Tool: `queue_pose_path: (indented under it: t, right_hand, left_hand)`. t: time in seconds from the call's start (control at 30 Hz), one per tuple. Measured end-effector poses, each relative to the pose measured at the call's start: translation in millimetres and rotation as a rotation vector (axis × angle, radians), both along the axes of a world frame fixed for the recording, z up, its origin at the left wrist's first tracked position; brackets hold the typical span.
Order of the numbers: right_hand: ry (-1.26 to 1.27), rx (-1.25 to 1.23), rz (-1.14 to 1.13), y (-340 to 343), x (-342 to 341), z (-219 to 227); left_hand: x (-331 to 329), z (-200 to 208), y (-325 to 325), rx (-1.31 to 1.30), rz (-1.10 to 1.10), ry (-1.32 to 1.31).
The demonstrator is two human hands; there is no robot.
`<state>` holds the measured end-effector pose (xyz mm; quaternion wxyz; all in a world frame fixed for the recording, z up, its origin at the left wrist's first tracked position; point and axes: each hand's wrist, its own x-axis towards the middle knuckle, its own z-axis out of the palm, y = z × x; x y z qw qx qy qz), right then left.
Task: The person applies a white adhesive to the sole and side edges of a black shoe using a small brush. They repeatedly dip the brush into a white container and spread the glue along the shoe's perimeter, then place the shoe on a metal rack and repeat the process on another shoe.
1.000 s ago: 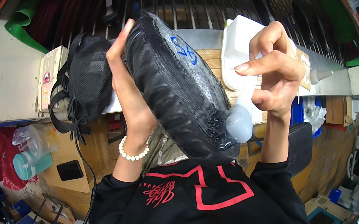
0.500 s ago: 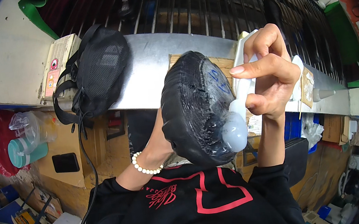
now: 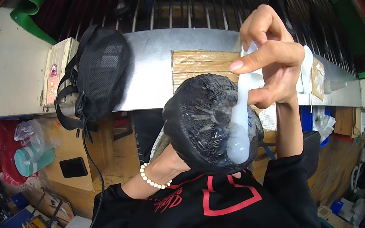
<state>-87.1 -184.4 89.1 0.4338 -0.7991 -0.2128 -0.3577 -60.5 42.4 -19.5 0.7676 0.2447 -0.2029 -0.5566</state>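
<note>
A rounded black shoe upper (image 3: 188,122), pulled over a form with gathered, wrinkled folds and a glossy wet-looking surface, is held up in front of my chest. My left hand (image 3: 176,158) supports it from behind; its fingers are hidden by the upper. Pinched between thumb and fingers of my right hand (image 3: 275,56) is a white plastic spoon (image 3: 240,136), pointing downward. Its rounded bowl rests against the folds on the near right part of the upper. Some blue marking shows at the upper's right side.
On the metal bench (image 3: 151,57) lie a black mesh bag (image 3: 107,73) with a cord, a tape-covered wooden board (image 3: 203,60) and another white spoon (image 3: 307,66). Metal bars (image 3: 185,1) run behind. Below left are a black phone (image 3: 73,167) and a teal container (image 3: 35,160).
The upper has tilted so that its folded end faces up more and its flat marked side less. The spoon has turned more upright, and my right hand has risen slightly with it.
</note>
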Motion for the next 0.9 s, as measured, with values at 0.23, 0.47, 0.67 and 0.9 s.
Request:
queue_pose_path:
  t: [0.23, 0.47, 0.67, 0.9]
  right_hand:
    - [0.205, 0.017, 0.115, -8.7, -9.2, -3.8]
    - [0.445, 0.046, 0.01, -24.5, -36.6, -26.7]
    - [0.763, 0.124, 0.036, -44.7, -61.8, -27.9]
    - [0.363, -0.052, -0.03, -15.6, 13.4, -26.5]
  left_hand:
    - [-2.4, -21.2, 19.9, 0.009, 0.014, 0.083]
    - [4.6, -28.7, 34.0, -0.004, 0.064, 0.134]
    - [5.1, -58.9, 58.7, -0.007, 0.009, 0.145]
    - [16.1, -93.8, 80.6, -0.081, -0.243, 0.155]
